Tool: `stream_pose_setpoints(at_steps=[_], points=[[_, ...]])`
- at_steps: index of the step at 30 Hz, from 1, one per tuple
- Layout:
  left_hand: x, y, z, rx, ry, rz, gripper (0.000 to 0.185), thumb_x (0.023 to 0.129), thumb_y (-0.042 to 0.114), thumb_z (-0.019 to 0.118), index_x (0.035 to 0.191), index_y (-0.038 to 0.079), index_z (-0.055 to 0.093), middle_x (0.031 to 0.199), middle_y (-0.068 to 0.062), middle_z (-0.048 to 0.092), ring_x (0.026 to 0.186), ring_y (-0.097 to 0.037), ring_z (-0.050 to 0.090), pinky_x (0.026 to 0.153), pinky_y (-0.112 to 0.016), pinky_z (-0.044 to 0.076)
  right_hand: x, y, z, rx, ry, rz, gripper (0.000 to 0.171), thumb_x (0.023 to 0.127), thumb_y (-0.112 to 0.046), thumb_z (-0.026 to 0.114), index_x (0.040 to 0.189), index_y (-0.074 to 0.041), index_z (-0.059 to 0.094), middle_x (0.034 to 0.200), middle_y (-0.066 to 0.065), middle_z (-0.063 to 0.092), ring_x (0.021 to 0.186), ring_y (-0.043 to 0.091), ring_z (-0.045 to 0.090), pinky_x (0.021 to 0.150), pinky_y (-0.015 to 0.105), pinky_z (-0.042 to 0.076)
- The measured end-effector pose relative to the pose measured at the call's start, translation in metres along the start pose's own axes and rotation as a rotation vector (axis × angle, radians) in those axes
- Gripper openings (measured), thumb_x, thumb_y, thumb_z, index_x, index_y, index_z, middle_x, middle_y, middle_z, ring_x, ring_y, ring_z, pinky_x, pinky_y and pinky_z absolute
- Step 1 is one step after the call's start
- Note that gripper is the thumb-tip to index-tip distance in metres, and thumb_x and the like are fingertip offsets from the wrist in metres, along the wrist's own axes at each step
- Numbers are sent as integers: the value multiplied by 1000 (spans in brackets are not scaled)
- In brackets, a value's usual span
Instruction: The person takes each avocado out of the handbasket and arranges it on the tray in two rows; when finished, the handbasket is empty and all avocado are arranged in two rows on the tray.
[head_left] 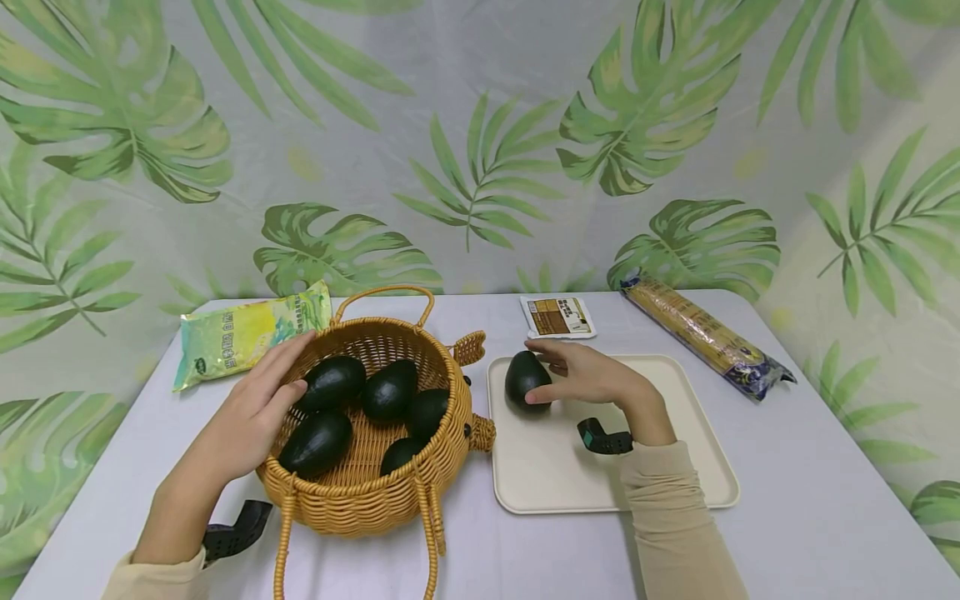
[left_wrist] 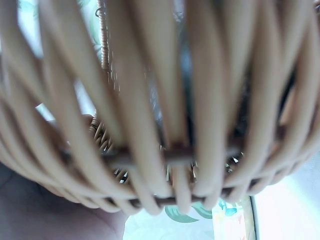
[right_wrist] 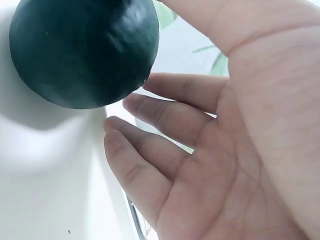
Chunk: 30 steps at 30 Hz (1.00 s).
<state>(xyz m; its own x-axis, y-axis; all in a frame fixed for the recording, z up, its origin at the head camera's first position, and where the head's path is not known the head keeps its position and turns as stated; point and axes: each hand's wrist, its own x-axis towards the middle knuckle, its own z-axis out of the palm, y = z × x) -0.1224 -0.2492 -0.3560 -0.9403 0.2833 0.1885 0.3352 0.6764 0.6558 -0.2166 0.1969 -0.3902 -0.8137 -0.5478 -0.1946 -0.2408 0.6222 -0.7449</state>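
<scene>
A wicker basket (head_left: pixel 360 500) holds several dark green avocados (head_left: pixel 318 443). My left hand (head_left: pixel 243 417) lies along the basket's left rim, fingers fairly straight, thumb reaching over the inside edge. In the left wrist view, the basket's weave (left_wrist: pixel 175 100) fills most of the picture and hides the fingers. On the left part of a cream tray (head_left: pixel 570 483), my right hand (head_left: pixel 588 375) pinches one avocado (head_left: pixel 521 383) between thumb and fingers. The right wrist view shows that avocado (right_wrist: pixel 82 50) close up, fingertips at its edge; the thumb tip is out of frame.
A green and yellow packet (head_left: pixel 247 333) lies behind the basket at the left. Behind the tray sits a small flat white-and-brown pack (head_left: pixel 558 317). A long clear bag of noodles (head_left: pixel 701 329) lies at the back right. The basket's handles (head_left: pixel 431 533) stick out front and back.
</scene>
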Motion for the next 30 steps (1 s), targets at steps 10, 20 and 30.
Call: stream_pose_setpoints(at_steps=[10, 20, 30], points=[[0, 0, 0, -2, 10, 10, 58, 108, 15, 43, 165, 14, 27, 166, -20, 29, 152, -48, 24, 114, -75, 24, -4, -4, -3, -44, 29, 12, 93, 89, -47, 79, 162, -10, 34, 164, 15, 37, 148, 40, 40, 120, 53, 35], [0, 0, 0, -2, 7, 7, 58, 109, 15, 43, 165, 15, 27, 166, -20, 29, 153, -48, 23, 114, -75, 23, -7, -17, -7, -18, 160, -92, 74, 96, -40, 73, 159, -17, 41, 161, 10, 44, 146, 41, 44, 118, 55, 38], [0, 0, 0, 0, -2, 4, 58, 109, 17, 42, 165, 14, 25, 166, -21, 28, 153, -48, 22, 115, -74, 23, -8, -34, -8, 25, 307, -227, 61, 98, -30, 72, 153, -15, 51, 155, 5, 53, 139, 27, 54, 115, 44, 44]])
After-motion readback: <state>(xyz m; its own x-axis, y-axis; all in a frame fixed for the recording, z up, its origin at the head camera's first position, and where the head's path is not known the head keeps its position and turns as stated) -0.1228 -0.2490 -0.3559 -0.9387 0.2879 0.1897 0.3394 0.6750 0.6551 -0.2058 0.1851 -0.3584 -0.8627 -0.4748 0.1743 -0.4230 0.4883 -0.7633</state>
